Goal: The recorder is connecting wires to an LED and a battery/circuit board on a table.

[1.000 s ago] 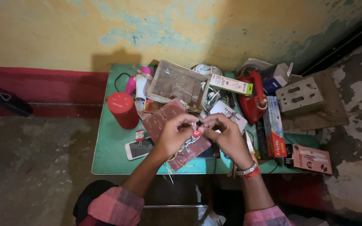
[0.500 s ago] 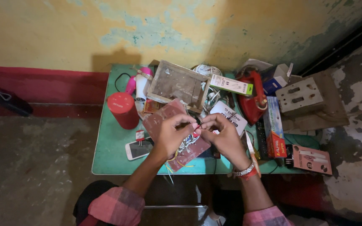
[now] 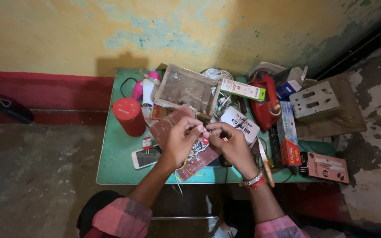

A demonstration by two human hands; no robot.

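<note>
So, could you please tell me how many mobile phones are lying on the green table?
1: a white phone near the table's front-left edge, beside the left hand. Others may be hidden under the clutter.

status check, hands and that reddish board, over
Left hand and right hand together, pinching a small red part. Flat reddish-brown wired board beneath. White smartphone and red cylinder left.
</note>
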